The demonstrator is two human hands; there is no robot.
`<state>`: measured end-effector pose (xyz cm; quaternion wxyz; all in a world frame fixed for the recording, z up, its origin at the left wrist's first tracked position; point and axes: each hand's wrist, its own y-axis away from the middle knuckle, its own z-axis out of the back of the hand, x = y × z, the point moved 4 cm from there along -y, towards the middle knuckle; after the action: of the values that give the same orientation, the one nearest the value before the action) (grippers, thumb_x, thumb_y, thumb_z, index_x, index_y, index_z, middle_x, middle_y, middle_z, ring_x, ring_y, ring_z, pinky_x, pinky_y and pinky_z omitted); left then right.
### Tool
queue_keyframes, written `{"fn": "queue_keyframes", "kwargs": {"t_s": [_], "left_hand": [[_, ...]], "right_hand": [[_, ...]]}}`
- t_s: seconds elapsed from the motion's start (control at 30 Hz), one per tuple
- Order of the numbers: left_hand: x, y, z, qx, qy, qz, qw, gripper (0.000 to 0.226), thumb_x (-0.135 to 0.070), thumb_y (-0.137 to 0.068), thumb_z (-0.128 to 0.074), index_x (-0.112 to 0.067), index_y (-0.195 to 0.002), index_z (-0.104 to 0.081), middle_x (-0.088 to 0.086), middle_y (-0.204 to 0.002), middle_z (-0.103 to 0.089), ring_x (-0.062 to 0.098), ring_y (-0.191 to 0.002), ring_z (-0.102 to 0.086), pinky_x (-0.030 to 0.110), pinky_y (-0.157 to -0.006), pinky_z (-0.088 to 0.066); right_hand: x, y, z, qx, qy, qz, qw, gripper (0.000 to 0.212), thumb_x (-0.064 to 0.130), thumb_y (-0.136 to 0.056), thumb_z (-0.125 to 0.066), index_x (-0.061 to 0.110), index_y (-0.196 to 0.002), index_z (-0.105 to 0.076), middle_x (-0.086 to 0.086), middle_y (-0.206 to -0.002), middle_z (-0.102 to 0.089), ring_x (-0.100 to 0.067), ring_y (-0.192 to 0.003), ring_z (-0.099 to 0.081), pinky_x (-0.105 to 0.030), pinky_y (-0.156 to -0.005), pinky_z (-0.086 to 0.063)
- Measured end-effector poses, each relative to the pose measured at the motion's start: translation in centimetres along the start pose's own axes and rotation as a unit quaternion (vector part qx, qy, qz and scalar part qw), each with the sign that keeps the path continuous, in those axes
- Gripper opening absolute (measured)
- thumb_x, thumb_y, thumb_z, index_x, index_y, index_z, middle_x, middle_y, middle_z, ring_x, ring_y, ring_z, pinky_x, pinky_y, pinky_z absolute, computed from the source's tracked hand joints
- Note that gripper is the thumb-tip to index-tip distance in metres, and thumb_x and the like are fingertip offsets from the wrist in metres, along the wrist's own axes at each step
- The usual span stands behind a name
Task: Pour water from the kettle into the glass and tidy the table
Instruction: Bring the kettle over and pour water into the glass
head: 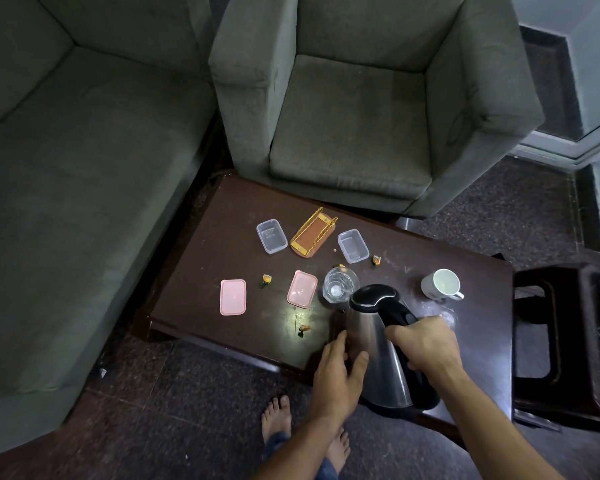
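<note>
Pouring step: kettle (378, 348) tilted toward the glass (340, 285) on the counter (222, 244).
My right hand (426, 344) grips the handle, my left hand (336, 372) lays its fingers flat on the steel body (no stream visible); next calls for tipping slowly, spout over the rim.

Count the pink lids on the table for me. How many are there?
2. One flat pink rectangular plastic lid lies near the left end of the dark wooden table. The other lies just left of the clear drinking glass. None seems hidden.
</note>
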<state>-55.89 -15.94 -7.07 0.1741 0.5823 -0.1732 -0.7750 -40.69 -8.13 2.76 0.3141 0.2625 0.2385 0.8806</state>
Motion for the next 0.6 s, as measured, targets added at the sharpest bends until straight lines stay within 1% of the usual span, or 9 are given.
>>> {"fn": "queue_keyframes", "kwargs": {"t_s": [0.1,0.3,0.5,0.6], "left_hand": [[-0.01,-0.03,0.01,-0.001,-0.004,-0.003,1.0,0.064,-0.046,-0.098,-0.059,-0.023,-0.155,-0.039,-0.005,-0.147,-0.049,0.008,-0.121,-0.059,0.036,-0.099,-0.055],[-0.19,-0.18,-0.03,-0.002,-0.001,-0.004,1.0,0.064,-0.044,-0.098,-0.06,-0.021,-0.155,-0.04,-0.004,-0.147,-0.05,0.008,-0.121,-0.06,0.036,-0.099,-0.055],[-0.24,-0.22,0.08,-0.002,-0.001,-0.007,1.0,0.065,-0.045,-0.098,-0.059,-0.022,-0.155,-0.039,-0.005,-0.148,-0.049,0.007,-0.122,-0.059,0.036,-0.1,-0.054],[-0.24,-0.22,0.12,0.002,0.003,-0.008,1.0,0.065,-0.046,-0.098,-0.059,-0.022,-0.155,-0.038,-0.006,-0.149,-0.048,0.006,-0.123,-0.058,0.037,-0.101,-0.054]], "right_hand": [[0.1,-0.15,0.01,0.001,0.006,0.002,1.0,0.028,0.037,-0.052,-0.066,0.009,-0.056,-0.067,-0.005,-0.049,-0.068,-0.028,-0.048,-0.07,-0.04,-0.052,-0.063],[0.21,-0.26,0.18,-0.002,0.004,0.002,1.0,0.027,0.035,-0.052,-0.066,0.008,-0.053,-0.066,-0.003,-0.044,-0.065,-0.027,-0.046,-0.069,-0.041,-0.051,-0.063],[0.47,-0.19,0.28,0.002,0.003,0.009,1.0,0.026,0.034,-0.054,-0.067,0.008,-0.056,-0.067,-0.007,-0.05,-0.068,-0.029,-0.052,-0.071,-0.044,-0.054,-0.063],[0.48,-0.15,0.38,0.002,0.003,0.01,1.0,0.027,0.034,-0.053,-0.067,0.007,-0.057,-0.068,-0.008,-0.052,-0.069,-0.029,-0.052,-0.071,-0.042,-0.054,-0.063]]}}
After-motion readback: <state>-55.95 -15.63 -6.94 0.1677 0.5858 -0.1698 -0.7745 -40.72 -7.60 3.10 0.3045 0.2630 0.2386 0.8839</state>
